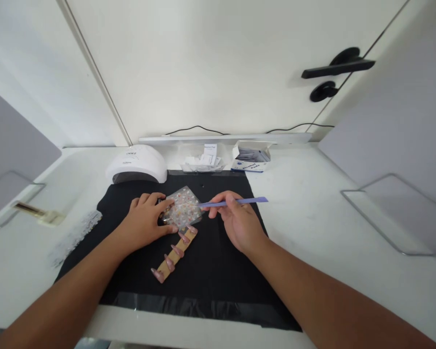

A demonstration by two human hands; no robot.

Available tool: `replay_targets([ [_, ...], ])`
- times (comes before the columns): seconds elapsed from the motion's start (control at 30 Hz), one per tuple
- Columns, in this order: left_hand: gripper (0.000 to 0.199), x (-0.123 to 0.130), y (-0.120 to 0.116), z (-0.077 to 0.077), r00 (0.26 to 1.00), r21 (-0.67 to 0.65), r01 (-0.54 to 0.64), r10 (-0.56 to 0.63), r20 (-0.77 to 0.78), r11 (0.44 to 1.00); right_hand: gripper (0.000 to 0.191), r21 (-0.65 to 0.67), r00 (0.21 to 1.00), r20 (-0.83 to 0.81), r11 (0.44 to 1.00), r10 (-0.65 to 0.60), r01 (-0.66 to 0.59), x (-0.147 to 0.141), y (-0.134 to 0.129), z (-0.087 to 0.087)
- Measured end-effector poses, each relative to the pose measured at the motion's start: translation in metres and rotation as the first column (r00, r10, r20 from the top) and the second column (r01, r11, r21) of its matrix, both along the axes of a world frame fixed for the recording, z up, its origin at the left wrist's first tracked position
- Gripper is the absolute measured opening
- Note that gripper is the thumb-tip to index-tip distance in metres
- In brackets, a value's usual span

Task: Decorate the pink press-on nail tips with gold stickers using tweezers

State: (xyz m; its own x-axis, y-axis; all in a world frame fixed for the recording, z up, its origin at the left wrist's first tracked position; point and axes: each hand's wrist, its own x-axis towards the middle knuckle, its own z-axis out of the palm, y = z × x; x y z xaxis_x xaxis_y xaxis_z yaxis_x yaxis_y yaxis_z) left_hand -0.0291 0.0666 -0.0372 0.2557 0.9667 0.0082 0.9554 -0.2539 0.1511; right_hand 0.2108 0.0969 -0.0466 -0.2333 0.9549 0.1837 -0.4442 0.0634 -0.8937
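Observation:
A clear sheet of small colourful stickers (183,209) lies on the black mat (218,271). My left hand (147,218) rests at the sheet's left side, fingers spread, with fingertips on its edge. A thin purple stick (252,200) is pinched in my right hand (236,218), and its left tip reaches the sheet's right part. Whether the tip touches the sheet is too small to tell. Just below the sheet, a tan strip (172,264) lies slanted, carrying several pink pointed false nails (177,251).
Behind the mat stand a white lamp (141,157), a clear tray of packets (203,162) and an open box of alcohol pads (252,157). At left are a clear patterned sheet (76,235) and a small bottle (49,218). Metal stands (388,232) flank the table.

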Motion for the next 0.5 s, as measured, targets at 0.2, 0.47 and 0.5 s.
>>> replay_targets([
  [0.2, 0.049, 0.003, 0.008, -0.004, 1.0, 0.032, -0.009, 0.008, 0.028, 0.999, 0.04, 0.034, 0.991, 0.066, 0.992, 0.117, -0.12, -0.004, -0.002, -0.007],
  [0.47, 0.044, 0.009, 0.011, 0.004, 0.999, 0.049, 0.025, -0.027, 0.031, 0.998, 0.039, 0.11, 0.974, 0.064, 0.968, 0.218, -0.223, -0.007, -0.002, -0.01],
  [0.5, 0.042, 0.01, 0.011, 0.004, 0.999, 0.047, 0.035, -0.036, 0.028, 0.998, 0.038, 0.123, 0.974, 0.055, 0.966, 0.221, -0.227, -0.008, -0.002, -0.009],
])
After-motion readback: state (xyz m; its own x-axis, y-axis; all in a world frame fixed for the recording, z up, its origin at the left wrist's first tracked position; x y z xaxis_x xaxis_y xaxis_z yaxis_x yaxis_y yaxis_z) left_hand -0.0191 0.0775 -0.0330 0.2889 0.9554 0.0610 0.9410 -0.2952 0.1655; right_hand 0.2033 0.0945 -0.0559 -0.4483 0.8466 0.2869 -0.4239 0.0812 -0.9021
